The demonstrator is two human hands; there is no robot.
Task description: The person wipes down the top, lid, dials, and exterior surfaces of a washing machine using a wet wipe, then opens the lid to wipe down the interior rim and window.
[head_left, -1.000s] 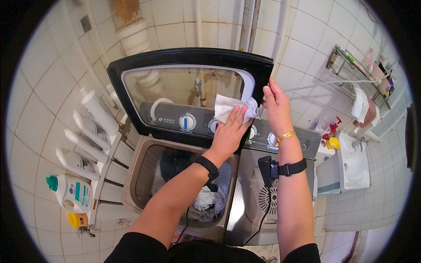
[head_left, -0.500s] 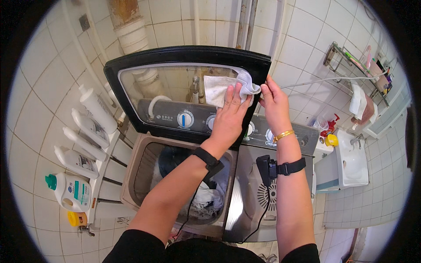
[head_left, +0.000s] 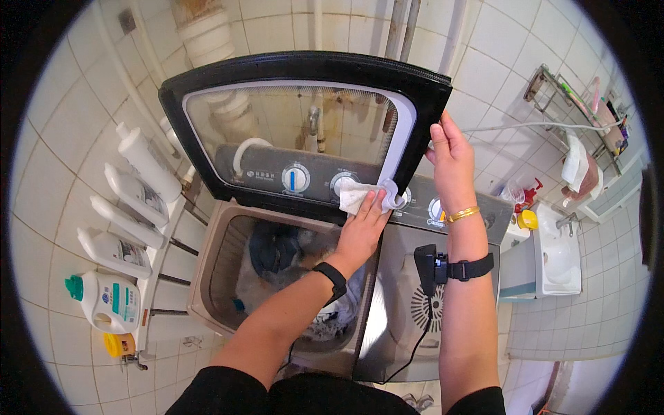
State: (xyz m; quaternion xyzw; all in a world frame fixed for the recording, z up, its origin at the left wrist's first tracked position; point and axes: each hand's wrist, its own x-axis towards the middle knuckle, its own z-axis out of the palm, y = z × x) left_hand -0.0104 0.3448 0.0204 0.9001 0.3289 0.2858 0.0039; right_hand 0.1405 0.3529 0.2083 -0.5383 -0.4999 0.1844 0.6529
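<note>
A black-framed washing machine lid with a clear window is raised over the left tub. My left hand presses a small white cloth against the lid's lower right corner, fingers laid over it and the cloth bunched beside them. At the lid's right edge, my right hand grips the frame, thumb in front; some fingertips are hidden behind it. Dark and pale laundry sits in sudsy water in the tub. Behind the lid runs a grey control panel with a round knob.
On the left, a narrow white shelf holds several white bottles and a detergent jug with a green cap. A metal spin-side top lies right of the tub. Farther right are a white sink and a wall rack.
My left hand has slid the cloth down the lid to its lower right corner. The lid's right side and my right hand have shifted slightly right in view.
</note>
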